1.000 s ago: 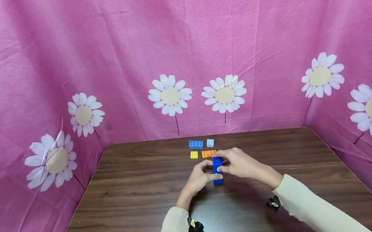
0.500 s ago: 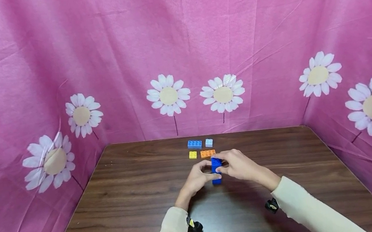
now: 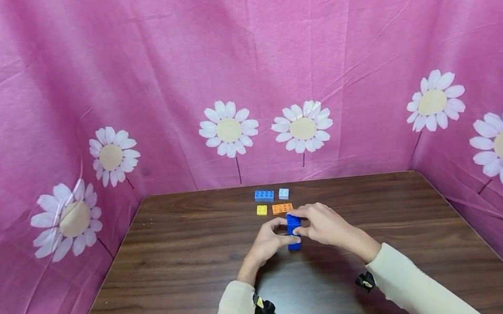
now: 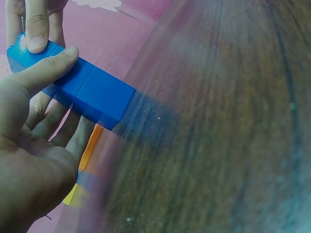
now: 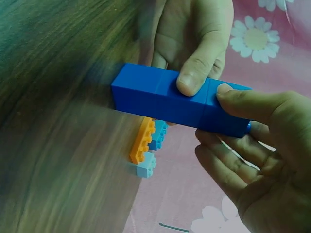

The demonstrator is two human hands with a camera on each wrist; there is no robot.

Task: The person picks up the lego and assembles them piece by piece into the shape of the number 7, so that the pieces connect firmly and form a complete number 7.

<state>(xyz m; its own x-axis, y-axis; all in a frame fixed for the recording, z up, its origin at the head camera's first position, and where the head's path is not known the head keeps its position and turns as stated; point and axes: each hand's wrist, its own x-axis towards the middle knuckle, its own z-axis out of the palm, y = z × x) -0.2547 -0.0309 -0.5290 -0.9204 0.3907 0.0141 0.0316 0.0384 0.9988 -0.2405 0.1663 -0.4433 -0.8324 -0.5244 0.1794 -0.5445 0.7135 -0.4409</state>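
A: Item one, the dark blue brick stack (image 3: 293, 231). Where is it sitting?

B: At centre of the head view, standing upright with its foot touching the wooden table (image 3: 176, 273). The left hand (image 3: 267, 242) is pinching it, thumb across the middle and fingers behind. The right hand (image 3: 322, 224) is gripping the top, thumb and fingers curled round it.

A: Item two, loose stock?

B: Four flat bricks lying just above the stack in the frame: orange brick (image 3: 282, 208) nearest, yellow brick (image 3: 261, 210) to its left, blue brick (image 3: 264, 195) and pale blue brick (image 3: 283, 193) behind them, close to the table's far edge.

A: Open room?

B: Bare wood is stretching wide to the left and right of the hands and down toward the lower edge of the frame. Pink daisy cloth (image 3: 240, 73) is walling three sides.

A: Changes against the earlier frames?

B: Slight. The stack is staying on the same spot, both hands are keeping their hold, and the right sleeve (image 3: 416, 284) is sitting marginally lower.
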